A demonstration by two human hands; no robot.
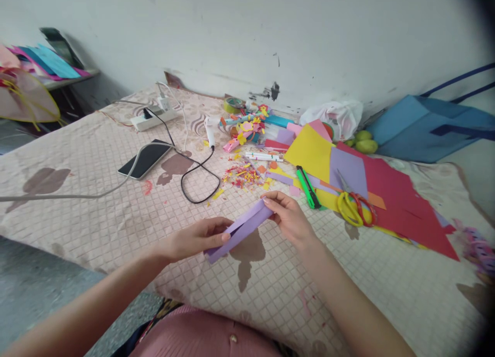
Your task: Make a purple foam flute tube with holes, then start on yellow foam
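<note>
A folded strip of purple paper is held between my two hands, slanting up to the right over the near part of the table. My left hand pinches its lower left end, thumb on top. At the upper right end, my right hand grips the strip between thumb and fingers. A dark gap shows along the fold near my left thumb. Beyond my right hand lie a green utility knife and scissors with yellow and red handles.
Coloured paper sheets spread over the right side. Paper scraps lie mid-table, near a white glue gun with a black cord. A phone and power strip sit left. A blue bag stands by the wall.
</note>
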